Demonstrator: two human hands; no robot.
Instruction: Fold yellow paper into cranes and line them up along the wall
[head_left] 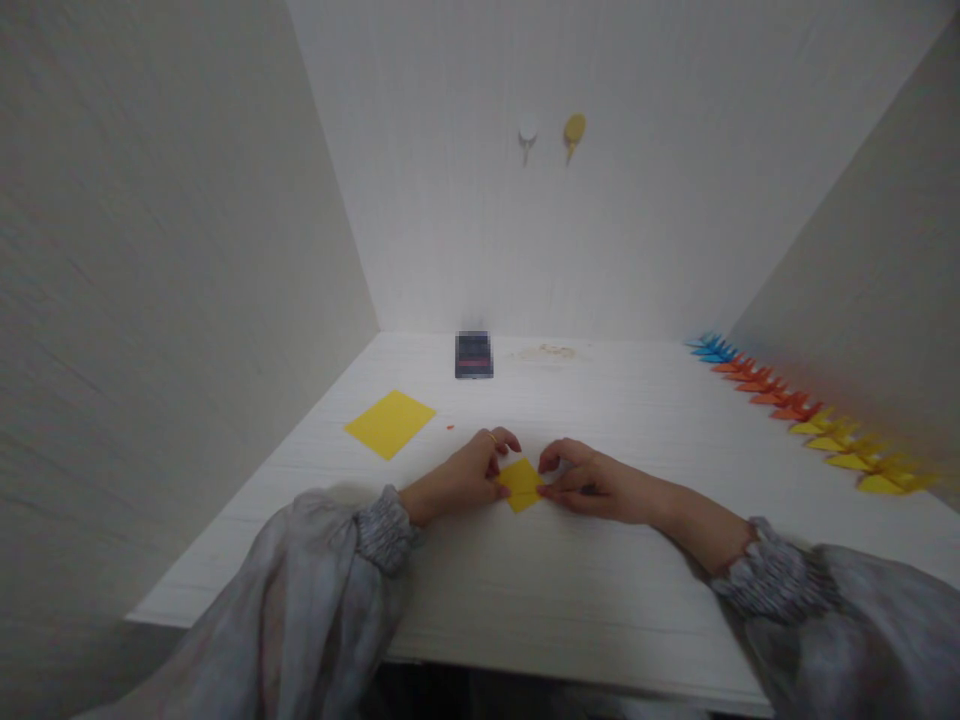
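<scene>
Small yellow paper (521, 480): diamond-wise, corner pointing nearward.

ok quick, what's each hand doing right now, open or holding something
Left hand: closed, holding the small yellow paper by its left side.
Right hand: closed, holding the same paper at its right corner.

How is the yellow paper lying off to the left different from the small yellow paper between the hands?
The yellow sheet looks clearly larger than the small yellow paper. The sheet lies untouched on the table, while the small paper is held between left hand and right hand. The sheet looks plain; the small paper shows a line across it. Both are yellow.
</scene>
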